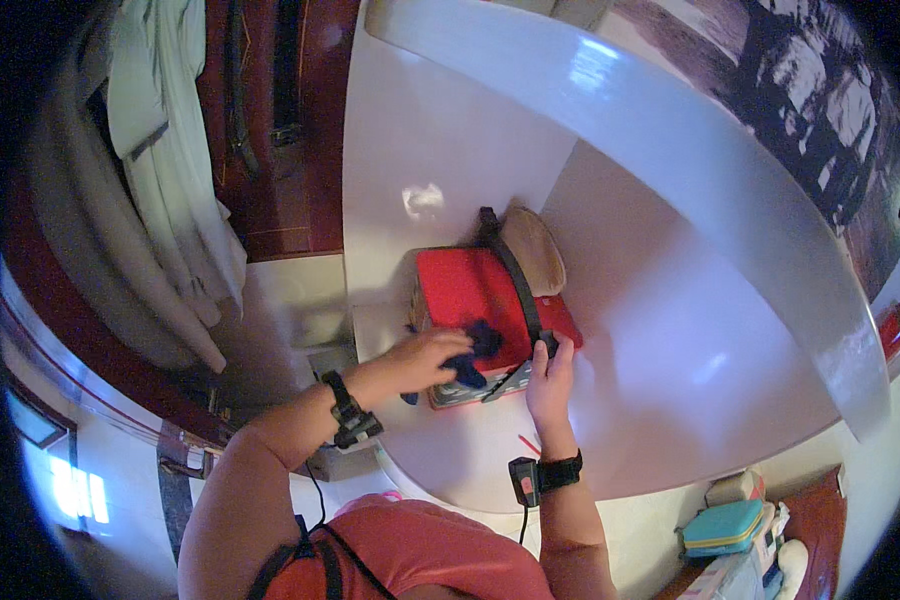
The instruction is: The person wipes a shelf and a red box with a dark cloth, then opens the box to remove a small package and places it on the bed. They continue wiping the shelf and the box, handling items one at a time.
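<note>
A red-topped box (465, 281) with a patterned grey-and-white front side sits on a smooth pale surface (450, 142) in front of me. Over its top runs a curved black strap (520, 281). My right hand (551, 382) grips the strap's near end at the box's right front corner, thumb uppermost. At the front left of the lid, the fingers of my left hand (420, 364) are closed around a dark blue piece of soft material (465, 371), partly hidden by the hand. Behind the strap, against the box, rests a tan rounded object (532, 251).
A thick, pale curved ledge (607, 75) arches across the far right. Light garments (172, 187) hang beside dark red panels (330, 135) at left. A thin red stick (529, 444) lies near my right wrist. A turquoise case (723, 527) sits among other items at lower right.
</note>
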Tool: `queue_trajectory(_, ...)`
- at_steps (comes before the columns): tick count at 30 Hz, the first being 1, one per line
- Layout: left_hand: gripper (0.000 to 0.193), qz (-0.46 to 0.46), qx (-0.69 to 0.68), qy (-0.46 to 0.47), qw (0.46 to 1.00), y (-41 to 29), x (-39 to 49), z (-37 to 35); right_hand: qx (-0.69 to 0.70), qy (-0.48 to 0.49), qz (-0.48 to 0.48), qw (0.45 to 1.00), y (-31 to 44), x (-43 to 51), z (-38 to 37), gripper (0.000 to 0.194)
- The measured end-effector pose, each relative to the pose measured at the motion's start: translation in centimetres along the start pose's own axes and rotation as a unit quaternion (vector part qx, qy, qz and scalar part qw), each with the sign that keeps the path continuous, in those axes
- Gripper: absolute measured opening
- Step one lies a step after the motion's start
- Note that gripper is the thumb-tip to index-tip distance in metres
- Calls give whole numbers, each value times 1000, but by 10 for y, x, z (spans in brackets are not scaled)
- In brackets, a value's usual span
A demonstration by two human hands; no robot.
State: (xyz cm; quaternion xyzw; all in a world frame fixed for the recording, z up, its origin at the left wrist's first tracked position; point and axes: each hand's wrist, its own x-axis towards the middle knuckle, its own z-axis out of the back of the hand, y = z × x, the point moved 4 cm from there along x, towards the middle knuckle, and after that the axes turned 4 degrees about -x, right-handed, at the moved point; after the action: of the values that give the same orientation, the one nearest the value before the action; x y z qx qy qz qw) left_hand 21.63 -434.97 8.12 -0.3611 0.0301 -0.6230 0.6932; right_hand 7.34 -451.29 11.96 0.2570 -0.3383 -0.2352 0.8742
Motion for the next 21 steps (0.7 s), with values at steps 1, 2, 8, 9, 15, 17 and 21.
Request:
queue_trajectory(1,44,5,-1,-26,1000,11,1,8,-2,5,-12,1000,0,0,2,30)
queue_trajectory(2,43,56,0,-51,997,28,5,18,-2,11,-36,999,-2,1,1,31)
queue_trajectory(8,37,171,42,-198,964,115,52,57,56,-22,-22,998,-3,6,-1,30)
queue_trajectory(9,37,158,73,-217,960,117,55,54,74,0,-59,996,-8,6,-5,29)
queue_trajectory(15,38,116,-23,-165,979,60,26,15,50,-65,15,997,-9,8,-10,28)
queue_trajectory(17,37,82,1,-150,985,23,7,-2,62,-76,20,995,-8,8,-10,28)
queue_trajectory(21,36,15,-59,-80,995,-39,-26,-28,115,-4,-69,991,-14,8,-10,29)
